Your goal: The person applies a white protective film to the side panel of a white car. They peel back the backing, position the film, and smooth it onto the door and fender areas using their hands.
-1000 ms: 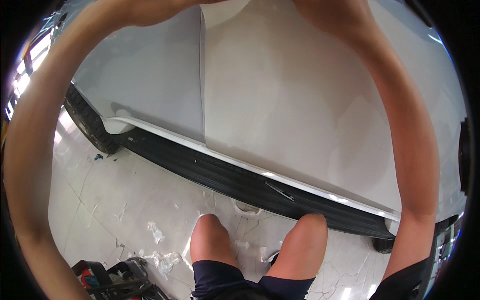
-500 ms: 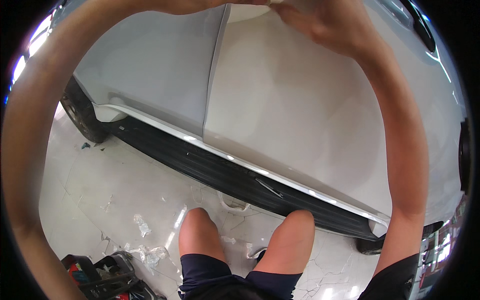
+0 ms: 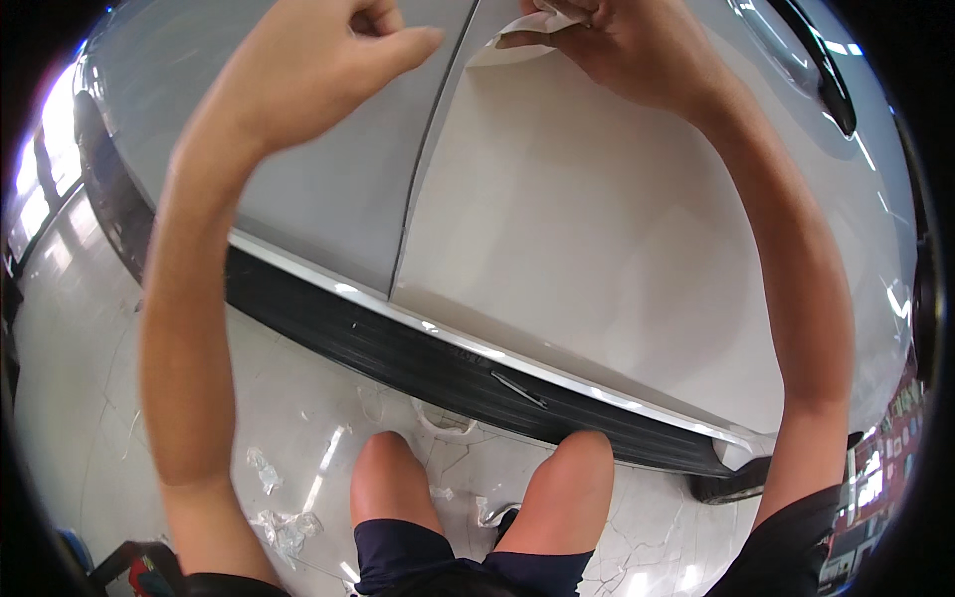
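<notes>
- Two bare hands are raised against the side of a pale car, near the top of the view.
- The right hand (image 3: pixel 622 45) pinches a peeled-up corner of white film (image 3: pixel 532 30) between thumb and fingers, at the upper edge of the right-hand door panel (image 3: pixel 617 249), just beside the door seam (image 3: pixel 428 179).
- The left hand (image 3: pixel 318 70) is loosely curled, fingers folded in and thumb pointing towards the seam; it holds nothing and hovers over the grey left-hand panel (image 3: pixel 298 189).
- A black sill strip (image 3: pixel 418 353) runs below the doors.
- Both bare knees (image 3: pixel 477 488) rest near the sill, with scraps of clear film (image 3: pixel 274 522) on the pale floor (image 3: pixel 99 398).
</notes>
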Demonstrator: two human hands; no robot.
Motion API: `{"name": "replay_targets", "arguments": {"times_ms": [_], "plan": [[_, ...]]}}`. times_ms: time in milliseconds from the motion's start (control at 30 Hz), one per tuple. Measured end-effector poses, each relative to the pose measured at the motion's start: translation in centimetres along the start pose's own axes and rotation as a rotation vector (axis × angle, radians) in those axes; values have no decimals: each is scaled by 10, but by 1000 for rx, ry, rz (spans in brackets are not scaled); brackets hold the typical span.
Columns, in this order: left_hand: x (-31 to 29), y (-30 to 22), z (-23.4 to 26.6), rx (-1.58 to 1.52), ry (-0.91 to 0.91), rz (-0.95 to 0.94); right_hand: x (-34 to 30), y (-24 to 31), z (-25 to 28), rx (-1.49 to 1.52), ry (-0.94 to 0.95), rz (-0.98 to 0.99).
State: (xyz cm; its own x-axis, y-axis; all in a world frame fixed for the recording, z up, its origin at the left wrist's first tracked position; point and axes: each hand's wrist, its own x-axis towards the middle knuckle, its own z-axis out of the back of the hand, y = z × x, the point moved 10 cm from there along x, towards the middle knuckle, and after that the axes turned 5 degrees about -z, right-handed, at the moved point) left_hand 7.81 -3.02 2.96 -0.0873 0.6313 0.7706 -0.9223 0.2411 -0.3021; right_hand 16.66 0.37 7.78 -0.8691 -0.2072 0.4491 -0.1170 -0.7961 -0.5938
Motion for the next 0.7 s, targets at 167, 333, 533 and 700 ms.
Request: {"name": "replay_targets", "arguments": {"times_ms": [167, 333, 533, 700], "plan": [[-16, 14, -44, -390, -486, -202, -3, 10, 2, 37, -56, 33], [1, 10, -51, -217, -592, -225, -1, 15, 2, -19, -52, 141], [12, 23, -46, -434, -482, -323, -1, 17, -5, -87, 31, 157], [5, 23, -43, -600, -574, -434, 0, 14, -15, -214, 72, 68]]}}
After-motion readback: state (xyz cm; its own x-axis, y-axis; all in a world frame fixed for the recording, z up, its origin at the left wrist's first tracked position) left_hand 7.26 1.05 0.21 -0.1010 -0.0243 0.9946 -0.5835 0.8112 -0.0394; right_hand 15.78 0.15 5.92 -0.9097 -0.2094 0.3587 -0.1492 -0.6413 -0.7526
